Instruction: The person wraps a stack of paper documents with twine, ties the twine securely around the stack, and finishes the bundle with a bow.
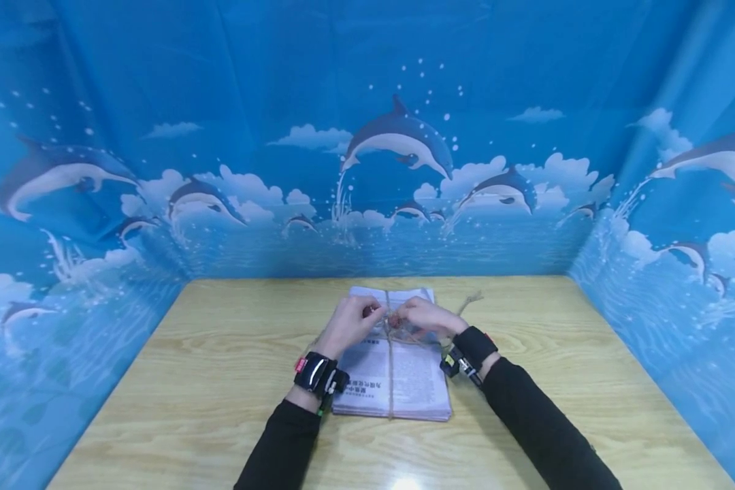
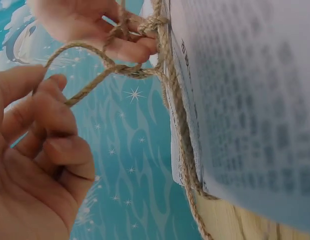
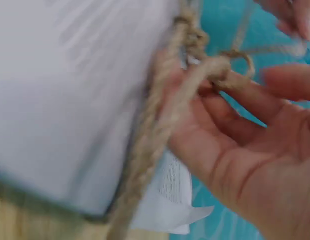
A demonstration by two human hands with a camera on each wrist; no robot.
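A stack of printed newspaper sheets [image 1: 367,374] lies on the table, with jute twine [image 1: 390,381] crossed around it. Above the crossing, my left hand [image 1: 349,323] pinches a loop of the twine [image 2: 87,91], pulled out from the bundle in the left wrist view. My right hand [image 1: 429,318] is close beside it at the knot [image 3: 195,42], its curled fingers holding twine near the small loop [image 3: 250,65]. Part of the twine passes in front of the right fingers in the right wrist view, so their exact grip is partly hidden.
The wooden table [image 1: 233,381] extends around the stack. A loose frayed twine end [image 1: 473,298] sticks out past the right hand. A blue dolphin-print curtain [image 1: 269,170] stands behind the table and along both sides.
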